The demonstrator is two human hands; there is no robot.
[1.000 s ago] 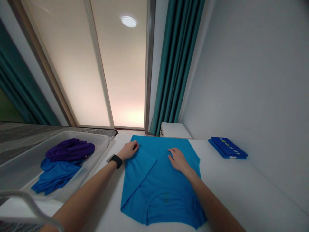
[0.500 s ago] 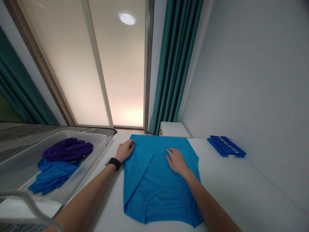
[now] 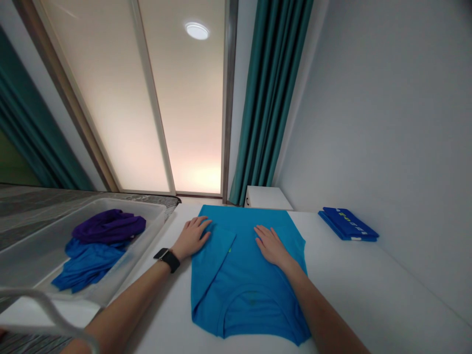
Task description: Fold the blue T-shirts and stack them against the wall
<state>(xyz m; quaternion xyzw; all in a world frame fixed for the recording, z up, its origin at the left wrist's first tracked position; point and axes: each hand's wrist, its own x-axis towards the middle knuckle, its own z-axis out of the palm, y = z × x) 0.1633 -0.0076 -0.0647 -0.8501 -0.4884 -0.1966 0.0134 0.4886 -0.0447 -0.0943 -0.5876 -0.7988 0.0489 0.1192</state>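
A turquoise T-shirt [image 3: 254, 275] lies flat on the white table, its collar toward me and one side folded inward as a flap [image 3: 212, 270]. My left hand [image 3: 191, 238], with a black watch [image 3: 167, 259] on the wrist, rests flat at the far outer corner of that flap, holding nothing. My right hand [image 3: 272, 247] lies palm down on the shirt's middle, fingers spread and empty. The unfolded side of the shirt extends to the right of it.
A translucent plastic bin [image 3: 143, 216] at left holds a purple garment [image 3: 108, 226] on a blue one [image 3: 88, 265]. A folded blue garment [image 3: 347, 224] lies on the table at right, against a wall. A white hanger [image 3: 47, 314] shows at lower left.
My left hand has flattened and shifted slightly toward me on the flap, its fingers now spread. The shirt and my right hand stay nearly unchanged, apart from a slight shift of the view.
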